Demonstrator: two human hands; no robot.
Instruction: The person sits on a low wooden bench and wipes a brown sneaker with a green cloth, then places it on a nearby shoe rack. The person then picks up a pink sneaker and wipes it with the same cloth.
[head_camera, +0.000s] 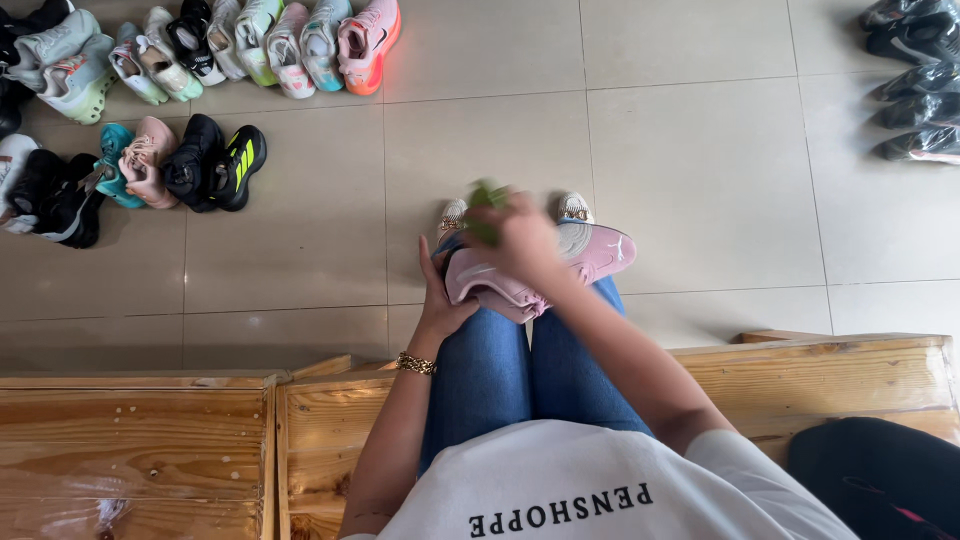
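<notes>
**Wiping a pink shoe on the lap**

The pink shoe lies across the knees, over the tiled floor. The left hand cups its heel end — fingers closed around it. The right hand presses a green cloth on the upper, seemingly mid-scrub. Steady bracing matters while rubbing.

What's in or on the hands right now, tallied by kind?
pink shoe: 1, gripped by left hand
green item, blurred: 1, in right hand
bracelet: 1, on left wrist
Total: 3
</notes>
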